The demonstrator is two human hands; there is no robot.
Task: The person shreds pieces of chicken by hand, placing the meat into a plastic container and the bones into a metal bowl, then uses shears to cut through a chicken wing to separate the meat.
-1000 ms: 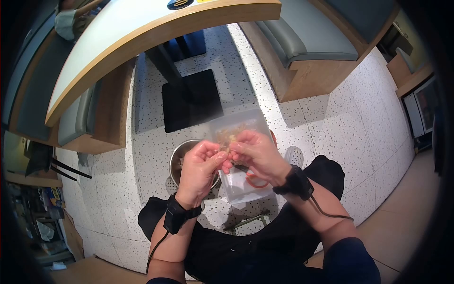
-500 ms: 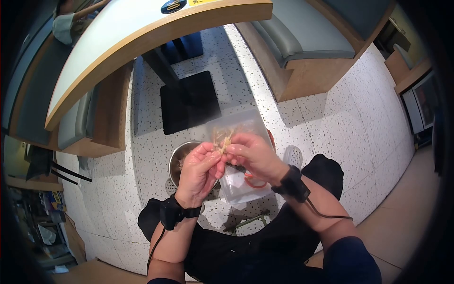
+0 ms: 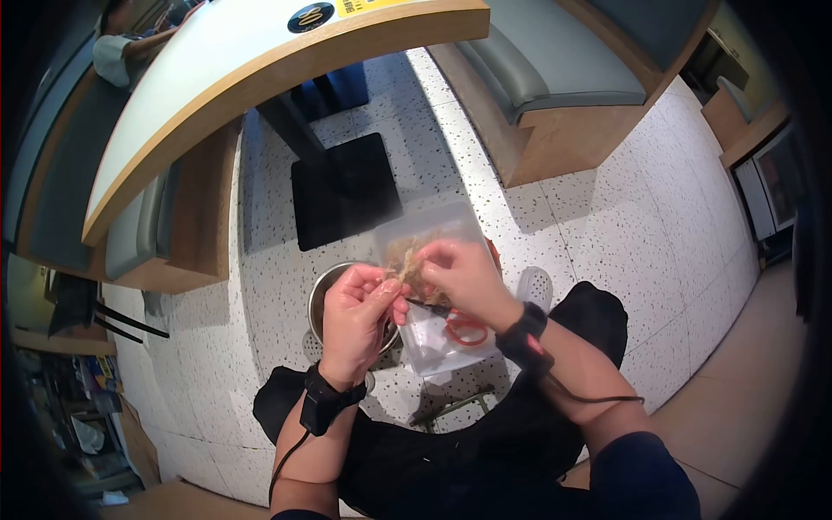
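My left hand (image 3: 354, 316) pinches a small pale-yellow piece that looks like a chicken foot (image 3: 406, 265) between thumb and fingers. From the other side, my right hand (image 3: 468, 277) has its thumb and fingertips closed on the upper part of the same piece. Both hands are above a translucent plastic tub (image 3: 446, 357) with more pale pieces toward its far end. Scissors with orange-red handles (image 3: 468, 331) lie in the near part of the tub, their blades partly hidden by my hands. Left of it, partly behind my left hand, stands a round metal bowl (image 3: 324, 290).
A wood-edged white table (image 3: 208, 56) stands ahead on a black base plate (image 3: 347, 191). Padded bench seats (image 3: 572, 74) flank it. A grey perforated shoe (image 3: 536, 286) is on the speckled floor right of the tub. Another person (image 3: 117, 56) sits at far left.
My right hand has shifted slightly, its fingers now higher on the piece, and the two hands are a little further apart. More of the scissors and the tub's contents shows.
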